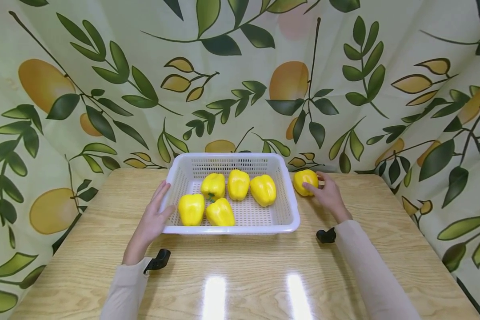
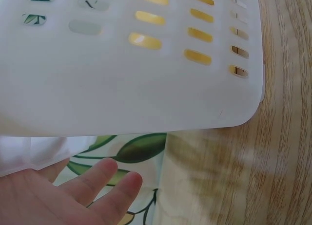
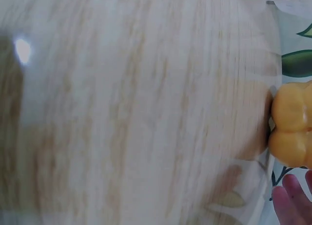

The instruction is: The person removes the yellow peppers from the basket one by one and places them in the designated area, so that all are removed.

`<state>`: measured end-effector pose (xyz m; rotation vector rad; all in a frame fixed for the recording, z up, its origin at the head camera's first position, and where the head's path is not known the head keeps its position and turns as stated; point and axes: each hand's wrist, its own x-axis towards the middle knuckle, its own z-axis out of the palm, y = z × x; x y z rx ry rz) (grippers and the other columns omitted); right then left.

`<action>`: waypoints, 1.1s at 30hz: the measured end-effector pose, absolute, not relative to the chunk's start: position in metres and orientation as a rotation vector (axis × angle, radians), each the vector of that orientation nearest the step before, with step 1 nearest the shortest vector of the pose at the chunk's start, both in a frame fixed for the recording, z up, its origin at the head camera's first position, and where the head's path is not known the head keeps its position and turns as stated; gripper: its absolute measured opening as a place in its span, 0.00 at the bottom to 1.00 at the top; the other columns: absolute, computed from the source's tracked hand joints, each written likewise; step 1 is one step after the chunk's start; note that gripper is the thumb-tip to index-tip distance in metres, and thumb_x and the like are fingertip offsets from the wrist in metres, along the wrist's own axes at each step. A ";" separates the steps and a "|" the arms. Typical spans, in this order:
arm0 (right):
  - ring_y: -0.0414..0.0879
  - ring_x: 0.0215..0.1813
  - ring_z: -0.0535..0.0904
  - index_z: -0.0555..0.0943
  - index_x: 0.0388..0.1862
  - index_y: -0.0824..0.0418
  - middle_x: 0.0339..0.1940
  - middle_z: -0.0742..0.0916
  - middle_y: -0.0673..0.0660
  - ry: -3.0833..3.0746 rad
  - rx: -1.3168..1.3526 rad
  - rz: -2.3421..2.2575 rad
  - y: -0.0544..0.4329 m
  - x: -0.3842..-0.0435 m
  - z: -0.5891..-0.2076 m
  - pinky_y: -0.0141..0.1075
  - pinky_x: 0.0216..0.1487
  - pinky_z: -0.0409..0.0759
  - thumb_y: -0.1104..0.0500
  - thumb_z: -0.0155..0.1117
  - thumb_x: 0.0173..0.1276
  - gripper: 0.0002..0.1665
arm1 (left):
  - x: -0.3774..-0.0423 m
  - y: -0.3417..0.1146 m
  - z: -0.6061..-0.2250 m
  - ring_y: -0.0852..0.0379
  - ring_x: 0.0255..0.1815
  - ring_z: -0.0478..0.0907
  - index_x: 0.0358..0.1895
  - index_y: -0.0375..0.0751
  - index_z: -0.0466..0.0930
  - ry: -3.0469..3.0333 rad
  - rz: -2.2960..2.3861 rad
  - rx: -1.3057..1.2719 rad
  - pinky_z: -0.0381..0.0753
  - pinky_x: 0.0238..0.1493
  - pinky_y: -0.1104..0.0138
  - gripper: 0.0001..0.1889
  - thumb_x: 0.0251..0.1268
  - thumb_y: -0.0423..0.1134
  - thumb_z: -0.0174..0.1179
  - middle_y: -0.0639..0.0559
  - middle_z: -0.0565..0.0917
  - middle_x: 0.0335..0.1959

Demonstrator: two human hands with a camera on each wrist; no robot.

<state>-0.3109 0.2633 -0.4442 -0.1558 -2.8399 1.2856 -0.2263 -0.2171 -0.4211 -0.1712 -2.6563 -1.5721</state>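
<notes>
Several yellow bell peppers (image 1: 238,185) lie inside a white perforated plastic basket (image 1: 290,213) on the table. My left hand (image 1: 154,222) rests at the basket's left rim, thumb over the top edge and fingers along the outside. In the left wrist view its fingers (image 2: 122,191) look straight, beside the basket wall. Just right of the basket, near the table's back edge, my right hand (image 1: 329,194) holds another yellow bell pepper (image 1: 305,180), thumb in front and fingers at its far right side. Only part of that pepper (image 3: 291,122) shows in the right wrist view.
The wooden table (image 1: 248,266) carries the basket near its back edge. Behind and at both sides hangs a curtain (image 1: 232,58) printed with leaves and fruit. A black wrist device (image 1: 158,260) sits at the left cuff, another device (image 1: 326,235) at the right.
</notes>
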 end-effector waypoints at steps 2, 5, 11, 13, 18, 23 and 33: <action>0.70 0.70 0.67 0.53 0.78 0.68 0.75 0.65 0.73 -2.814 -0.146 1.282 0.263 -0.311 -0.443 0.58 0.72 0.68 0.40 0.60 0.71 0.50 | -0.227 -0.217 -0.421 0.34 0.82 0.38 0.80 0.38 0.45 -2.661 -1.569 -0.165 0.46 0.74 0.32 0.36 0.72 0.31 0.48 0.47 0.38 0.83; 0.70 0.72 0.65 0.56 0.77 0.68 0.75 0.65 0.73 -2.790 -0.126 1.263 0.263 -0.310 -0.440 0.60 0.72 0.66 0.41 0.59 0.71 0.48 | -0.227 -0.216 -0.421 0.34 0.82 0.39 0.80 0.39 0.46 -2.666 -1.556 -0.163 0.46 0.74 0.32 0.36 0.72 0.31 0.48 0.47 0.38 0.83; 0.70 0.73 0.63 0.59 0.76 0.69 0.76 0.65 0.71 -2.786 -0.071 1.175 0.262 -0.307 -0.433 0.63 0.72 0.65 0.44 0.59 0.73 0.44 | -0.228 -0.216 -0.422 0.33 0.81 0.40 0.80 0.38 0.46 -2.666 -1.552 -0.171 0.47 0.73 0.32 0.36 0.71 0.31 0.48 0.46 0.38 0.83; 0.70 0.72 0.63 0.60 0.75 0.69 0.75 0.65 0.72 -2.795 -0.052 1.149 0.261 -0.306 -0.431 0.63 0.71 0.65 0.44 0.59 0.73 0.43 | -0.228 -0.216 -0.422 0.33 0.82 0.39 0.80 0.38 0.46 -2.665 -1.556 -0.167 0.47 0.73 0.32 0.36 0.71 0.31 0.48 0.46 0.38 0.83; 0.70 0.70 0.64 0.63 0.74 0.69 0.73 0.66 0.73 -2.786 0.005 1.111 0.260 -0.302 -0.427 0.64 0.69 0.67 0.47 0.60 0.73 0.40 | -0.228 -0.217 -0.422 0.34 0.82 0.38 0.80 0.38 0.46 -2.670 -1.557 -0.153 0.45 0.74 0.32 0.36 0.72 0.31 0.48 0.47 0.38 0.83; 0.69 0.69 0.66 0.67 0.71 0.69 0.71 0.70 0.72 -2.716 0.077 1.094 0.258 -0.301 -0.423 0.63 0.68 0.67 0.49 0.62 0.72 0.37 | -0.229 -0.218 -0.422 0.34 0.82 0.37 0.80 0.39 0.46 -2.673 -1.565 -0.141 0.44 0.74 0.32 0.36 0.72 0.31 0.48 0.47 0.38 0.83; 0.67 0.67 0.70 0.67 0.71 0.68 0.70 0.72 0.71 -2.686 0.165 1.075 0.246 -0.298 -0.407 0.61 0.68 0.70 0.49 0.64 0.71 0.37 | -0.229 -0.217 -0.422 0.34 0.82 0.38 0.80 0.40 0.46 -2.679 -1.554 -0.141 0.46 0.73 0.31 0.36 0.72 0.31 0.48 0.47 0.38 0.83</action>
